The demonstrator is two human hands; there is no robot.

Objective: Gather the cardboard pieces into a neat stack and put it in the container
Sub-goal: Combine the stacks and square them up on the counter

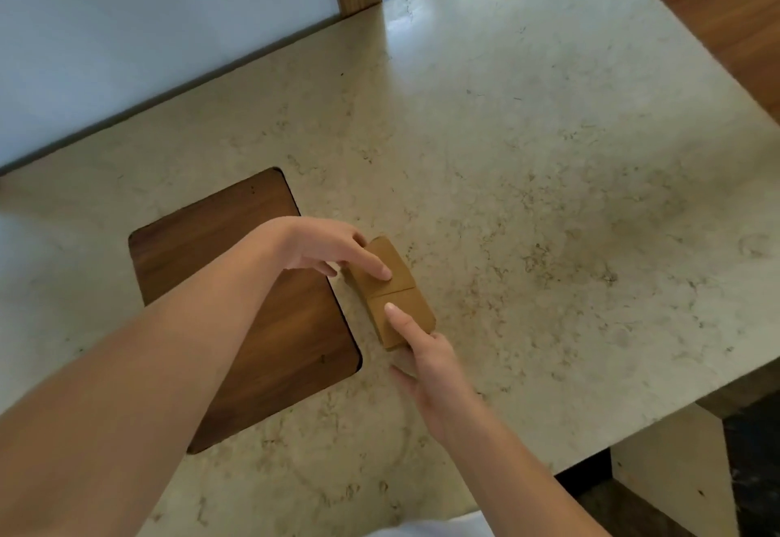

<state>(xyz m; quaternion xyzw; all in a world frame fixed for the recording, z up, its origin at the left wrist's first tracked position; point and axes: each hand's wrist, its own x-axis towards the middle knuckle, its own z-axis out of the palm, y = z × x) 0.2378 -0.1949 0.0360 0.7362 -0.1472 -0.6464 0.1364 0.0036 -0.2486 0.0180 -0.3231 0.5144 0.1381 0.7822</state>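
While both hands are on it, we've got the cardboard pieces (390, 289) lying on the pale stone-look counter (527, 165), just beside the dark wood inset panel (236, 304). Left hand (320, 247) reaches in from the far end, index finger straight and pressing flat on the top piece. Right hand (430, 361) comes from the near end, index finger laid on top, thumb spread off to the side. Neither hand is really gripping.
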